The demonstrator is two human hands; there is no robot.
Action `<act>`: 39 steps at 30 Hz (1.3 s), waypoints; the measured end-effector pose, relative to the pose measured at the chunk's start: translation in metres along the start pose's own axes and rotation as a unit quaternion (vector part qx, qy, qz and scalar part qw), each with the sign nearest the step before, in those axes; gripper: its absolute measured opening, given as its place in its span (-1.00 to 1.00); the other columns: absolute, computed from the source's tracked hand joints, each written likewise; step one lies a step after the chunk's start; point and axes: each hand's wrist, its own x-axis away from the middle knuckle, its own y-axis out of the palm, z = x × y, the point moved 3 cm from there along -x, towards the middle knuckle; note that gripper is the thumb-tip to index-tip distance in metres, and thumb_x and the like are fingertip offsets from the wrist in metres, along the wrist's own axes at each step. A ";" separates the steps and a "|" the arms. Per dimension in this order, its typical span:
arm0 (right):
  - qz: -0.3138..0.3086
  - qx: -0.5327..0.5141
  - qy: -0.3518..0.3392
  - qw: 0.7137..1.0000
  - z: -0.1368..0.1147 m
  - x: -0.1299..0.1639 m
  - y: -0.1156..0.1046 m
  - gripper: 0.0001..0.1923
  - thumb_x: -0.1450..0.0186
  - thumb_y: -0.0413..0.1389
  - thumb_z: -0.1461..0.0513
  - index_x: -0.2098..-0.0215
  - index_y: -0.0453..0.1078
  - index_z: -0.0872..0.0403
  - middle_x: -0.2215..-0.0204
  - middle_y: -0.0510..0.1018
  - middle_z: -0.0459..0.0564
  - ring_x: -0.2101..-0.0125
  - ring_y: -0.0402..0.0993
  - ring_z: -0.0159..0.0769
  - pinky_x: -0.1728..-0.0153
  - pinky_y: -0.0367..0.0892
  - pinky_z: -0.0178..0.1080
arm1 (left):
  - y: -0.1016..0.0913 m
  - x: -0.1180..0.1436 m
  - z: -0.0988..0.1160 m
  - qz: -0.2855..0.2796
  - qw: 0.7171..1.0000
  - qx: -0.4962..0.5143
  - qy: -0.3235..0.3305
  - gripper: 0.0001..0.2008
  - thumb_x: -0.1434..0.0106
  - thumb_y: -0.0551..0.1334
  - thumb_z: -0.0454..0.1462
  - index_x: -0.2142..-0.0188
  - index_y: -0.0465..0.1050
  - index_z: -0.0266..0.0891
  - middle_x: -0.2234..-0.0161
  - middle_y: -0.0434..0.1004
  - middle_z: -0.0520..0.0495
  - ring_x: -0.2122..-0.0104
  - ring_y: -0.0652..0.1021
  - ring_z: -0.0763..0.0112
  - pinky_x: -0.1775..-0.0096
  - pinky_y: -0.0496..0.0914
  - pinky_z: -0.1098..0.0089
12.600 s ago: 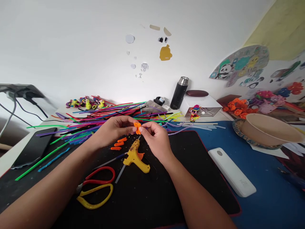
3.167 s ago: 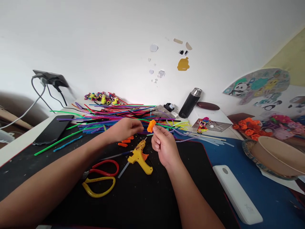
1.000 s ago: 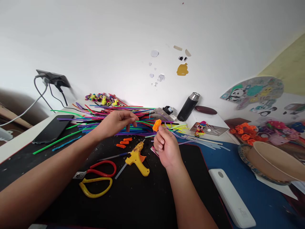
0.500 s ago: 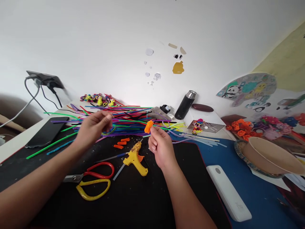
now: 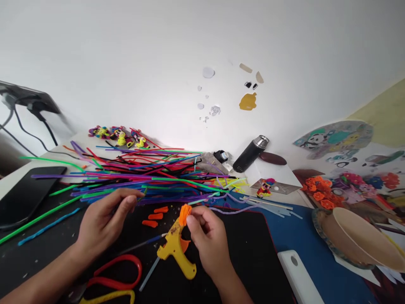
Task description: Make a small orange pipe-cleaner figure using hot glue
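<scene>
Orange folded pipe-cleaner piece (image 5: 184, 212) sits pinched in the right hand (image 5: 207, 240) grip; left hand (image 5: 104, 219) open, empty. Just below the grip, the yellow glue gun (image 5: 175, 249) nozzle could likely burn fingertips.

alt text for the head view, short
The right hand pinches a small orange piece above a yellow glue gun on a black mat. The left hand reaches to a pile of coloured pipe cleaners.
</scene>
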 end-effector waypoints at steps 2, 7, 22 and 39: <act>0.004 0.000 0.005 1.000 -0.001 -0.002 -0.002 -0.68 -0.35 0.31 -0.04 0.29 0.60 0.05 0.57 0.39 -0.13 0.55 0.21 -0.38 0.51 0.16 -0.30 | 0.001 0.000 0.000 -0.006 1.000 -0.002 0.010 -0.76 -0.42 0.21 -0.03 0.22 0.63 0.02 0.43 0.65 0.03 0.48 0.59 0.22 0.39 0.44 0.30; 0.025 -0.086 0.023 0.996 0.007 -0.013 -0.002 -0.59 -0.27 0.37 -0.11 0.29 0.54 0.06 0.61 0.28 -0.23 0.68 0.00 -0.51 0.65 -0.06 -0.34 | 0.000 0.002 0.013 -0.015 0.999 0.013 0.026 -0.72 -0.44 0.21 -0.02 0.17 0.63 -0.08 0.40 0.66 -0.02 0.47 0.58 0.25 0.38 0.45 0.34; 0.031 -0.125 -0.051 0.990 -0.006 -0.006 0.009 -0.57 -0.23 0.39 -0.11 0.31 0.54 0.06 0.62 0.29 -0.24 0.69 0.00 -0.52 0.67 -0.14 -0.35 | 0.049 0.002 0.082 -0.282 0.956 0.077 0.035 -0.58 -0.42 0.23 0.08 -0.04 0.62 -0.11 0.12 0.75 -0.11 0.18 0.69 0.12 0.15 0.53 0.28; -0.020 -0.110 -0.064 0.992 0.001 -0.008 0.006 -0.54 -0.30 0.33 -0.16 0.23 0.53 0.06 0.51 0.46 -0.15 0.65 0.08 -0.49 0.66 -0.06 -0.33 | 0.064 0.003 0.079 -0.294 0.939 0.175 -0.029 -0.52 -0.41 0.24 0.11 0.01 0.62 -0.23 0.37 0.59 -0.03 0.41 0.50 0.33 0.37 0.40 0.42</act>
